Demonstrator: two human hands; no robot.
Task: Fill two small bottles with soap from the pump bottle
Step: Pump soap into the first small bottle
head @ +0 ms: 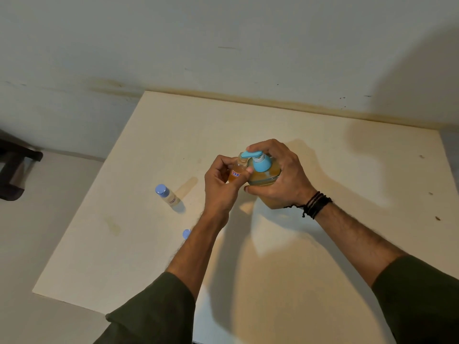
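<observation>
The pump bottle [263, 175], holding amber soap under a blue pump head, stands mid-table. My right hand [280, 175] wraps around its body, with a finger on top of the pump head. My left hand [219, 186] grips an uncapped small bottle [238, 170] with amber liquid inside, its mouth right under the blue spout. A second small bottle [167, 195], clear with a blue cap on, stands apart to the left. A loose blue cap [186, 234] lies on the table, partly hidden by my left forearm.
The cream table [124, 244] butts against a pale wall at the back; its left and front edges drop to the floor. A dark piece of furniture [15, 167] sits at the far left on the floor.
</observation>
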